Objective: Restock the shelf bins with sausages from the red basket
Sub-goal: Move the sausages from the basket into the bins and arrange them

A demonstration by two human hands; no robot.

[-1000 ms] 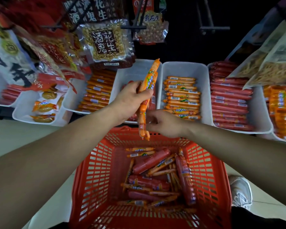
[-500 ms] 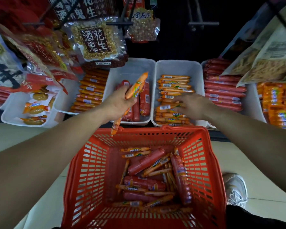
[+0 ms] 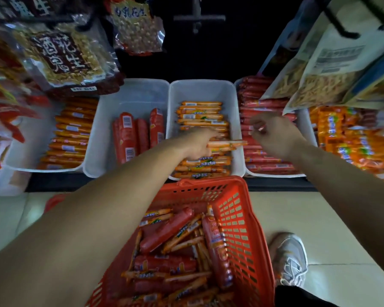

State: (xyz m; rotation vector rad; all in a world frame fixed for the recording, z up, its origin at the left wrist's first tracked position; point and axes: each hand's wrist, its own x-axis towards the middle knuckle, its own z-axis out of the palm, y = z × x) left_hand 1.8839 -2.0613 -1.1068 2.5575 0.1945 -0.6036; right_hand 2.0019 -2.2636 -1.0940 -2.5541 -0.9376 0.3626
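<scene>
Head cam: left hand [image 3: 197, 145] grips orange sausages [image 3: 228, 144] over bin [image 3: 200, 89], fingertips hidden; right hand [image 3: 275, 136] curled, blurry, can't tell grip

A clear hanging peanut bag [image 3: 60, 56] above the shelf's left end carries a dark panel with large white characters, 酒鬼花生. The smaller peanut pack [image 3: 138, 29] near the top centre shows 乳花生 after a blurred first character. The white barcode labels on the red sausages [image 3: 126, 134] and the grey panel on the right-hand snack bag [image 3: 339, 56] are too blurred to read.
</scene>
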